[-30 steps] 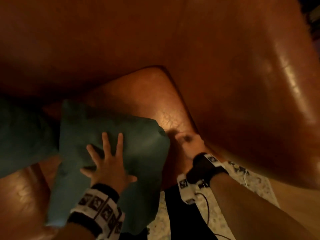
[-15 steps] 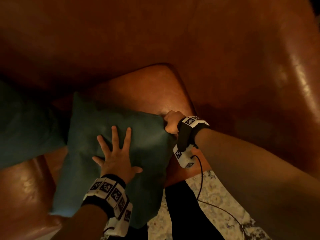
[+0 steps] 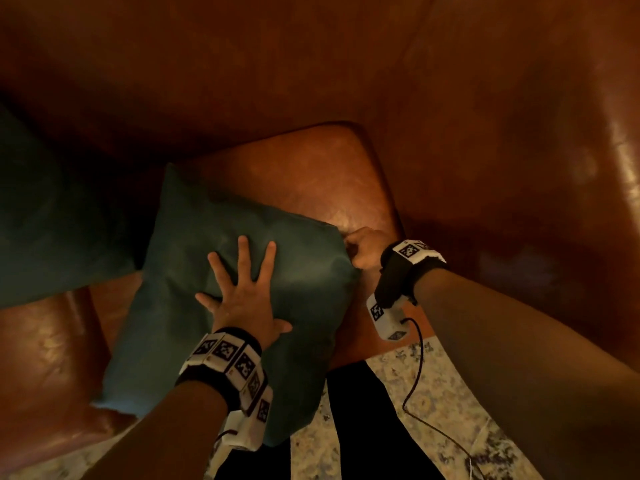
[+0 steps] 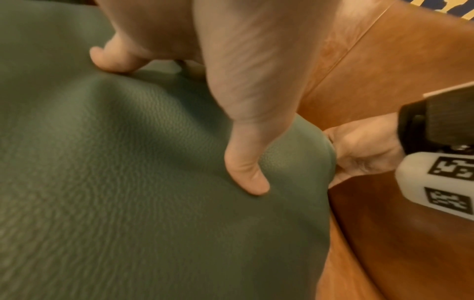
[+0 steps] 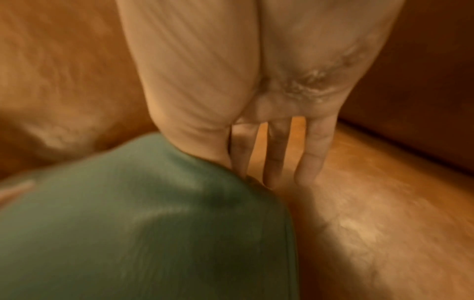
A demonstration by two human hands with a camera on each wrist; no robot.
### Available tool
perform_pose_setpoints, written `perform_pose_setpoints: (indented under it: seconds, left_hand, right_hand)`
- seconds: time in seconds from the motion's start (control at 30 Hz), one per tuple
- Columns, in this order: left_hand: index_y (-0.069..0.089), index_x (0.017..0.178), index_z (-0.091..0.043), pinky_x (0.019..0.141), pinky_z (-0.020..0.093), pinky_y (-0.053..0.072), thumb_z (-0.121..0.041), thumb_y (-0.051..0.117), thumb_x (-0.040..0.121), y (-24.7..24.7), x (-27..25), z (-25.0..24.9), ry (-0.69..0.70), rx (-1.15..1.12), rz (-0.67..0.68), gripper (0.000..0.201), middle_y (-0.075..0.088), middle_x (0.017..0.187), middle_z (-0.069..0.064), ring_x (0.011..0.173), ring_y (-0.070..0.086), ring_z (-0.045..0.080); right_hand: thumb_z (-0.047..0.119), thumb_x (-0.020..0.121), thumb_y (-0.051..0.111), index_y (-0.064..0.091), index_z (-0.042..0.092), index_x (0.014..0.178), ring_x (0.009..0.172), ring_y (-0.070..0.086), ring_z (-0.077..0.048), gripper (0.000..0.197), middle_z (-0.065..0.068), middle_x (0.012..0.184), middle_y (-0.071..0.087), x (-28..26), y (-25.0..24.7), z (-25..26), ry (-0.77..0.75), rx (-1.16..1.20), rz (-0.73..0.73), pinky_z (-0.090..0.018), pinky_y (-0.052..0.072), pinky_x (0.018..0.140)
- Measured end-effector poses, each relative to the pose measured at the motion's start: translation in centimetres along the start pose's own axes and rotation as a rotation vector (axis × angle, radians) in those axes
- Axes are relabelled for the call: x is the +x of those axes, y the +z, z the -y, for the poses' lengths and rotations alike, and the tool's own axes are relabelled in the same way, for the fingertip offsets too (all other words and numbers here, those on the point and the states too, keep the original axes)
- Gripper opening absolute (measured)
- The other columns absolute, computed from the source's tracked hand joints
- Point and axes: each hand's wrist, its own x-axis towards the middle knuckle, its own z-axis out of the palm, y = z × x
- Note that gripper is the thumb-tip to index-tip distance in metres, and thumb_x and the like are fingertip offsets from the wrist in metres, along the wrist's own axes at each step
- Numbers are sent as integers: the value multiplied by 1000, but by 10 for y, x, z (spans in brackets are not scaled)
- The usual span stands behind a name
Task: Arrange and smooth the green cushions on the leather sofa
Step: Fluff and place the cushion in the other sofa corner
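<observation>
A green cushion (image 3: 173,306) (image 4: 128,203) (image 5: 153,223) lies tilted on the brown leather sofa seat (image 3: 311,174), its near end hanging over the seat's front edge. My left hand (image 3: 242,296) (image 4: 195,60) presses flat on its middle with fingers spread, denting the cover. My right hand (image 3: 363,249) (image 4: 359,150) (image 5: 256,101) pinches the cushion's far right corner, thumb on top, the other fingers (image 5: 274,158) pointing down beside the edge to the seat. A second green cushion (image 3: 45,230) leans against the backrest at the left.
The sofa's backrest (image 3: 277,64) fills the top, and a wide armrest (image 3: 519,168) rises at the right. Another seat cushion (image 3: 41,358) lies at the lower left. Below are a patterned floor (image 3: 440,393), my dark trouser leg (image 3: 356,427) and a wrist cable (image 3: 420,358).
My right hand rose from the seat's front edge to the cushion's right corner and took hold of it. The left hand stayed pressed on the cushion.
</observation>
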Motion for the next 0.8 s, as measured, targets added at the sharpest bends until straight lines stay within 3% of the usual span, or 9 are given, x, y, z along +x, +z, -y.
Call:
perform_pose_setpoints:
  seconds: [0.1,0.17,0.3,0.43,0.5,0.57,0.67,0.73,0.8]
  left_hand:
    - [-40,133,-45,101,76,22,-64,76,59,-1,1,0,-1,-9,10,139,-47,144,-4,137,-28,46]
    - [-40,133,-45,101,75,22,-63,76,60,-3,3,0,2,-12,16,138,-48,144,-4,137,-28,46]
    - [-39,133,-47,102,75,21,-61,77,60,-3,5,2,16,-35,20,138,-46,145,-6,137,-29,44]
    - [-36,132,-51,103,75,20,-60,79,58,-1,5,8,51,-60,11,137,-45,146,-10,138,-29,42]
    - [-36,134,-51,104,73,19,-61,78,59,1,1,9,82,-28,25,136,-46,145,-10,138,-29,42]
    - [-36,134,-49,104,72,20,-62,76,60,5,-2,8,91,1,32,135,-47,144,-9,138,-30,42]
    - [-37,134,-48,104,73,21,-63,76,59,7,-2,6,87,16,20,136,-48,144,-8,138,-29,42]
    - [-38,134,-47,104,73,21,-63,75,60,6,-2,5,80,26,21,136,-48,144,-8,138,-29,43]
    - [-38,134,-47,104,72,20,-63,75,60,7,-2,3,75,31,24,136,-49,143,-8,138,-30,43]
  right_hand:
    - [10,81,62,64,20,121,102,59,-20,41,10,112,56,1,2,8,-11,-5,-58,-20,40,80]
    - [12,80,61,66,23,117,99,62,-24,39,7,109,61,3,3,12,-3,-21,-102,-23,45,77]
    - [14,75,58,68,33,87,90,64,-20,24,6,92,66,10,19,-6,18,118,-197,-27,49,71]
    - [9,81,70,64,28,73,79,64,-13,21,10,74,66,-10,61,-34,261,776,-695,-18,54,74]
    - [8,82,69,65,26,67,82,65,-19,24,10,72,66,-18,83,-37,407,1147,-687,-13,52,71]
    - [12,77,68,71,27,66,91,66,-25,19,2,83,71,-14,95,-41,509,1406,-598,-33,54,85]
    - [16,62,56,73,40,67,94,66,-29,30,-2,95,72,6,83,-62,533,1320,-694,-48,52,92]
    - [15,57,50,73,44,69,94,67,-28,39,-2,94,73,14,63,-74,430,1171,-748,-49,54,90]
    - [17,60,54,73,43,67,94,68,-24,34,0,93,74,4,35,-61,261,956,-630,-42,55,90]
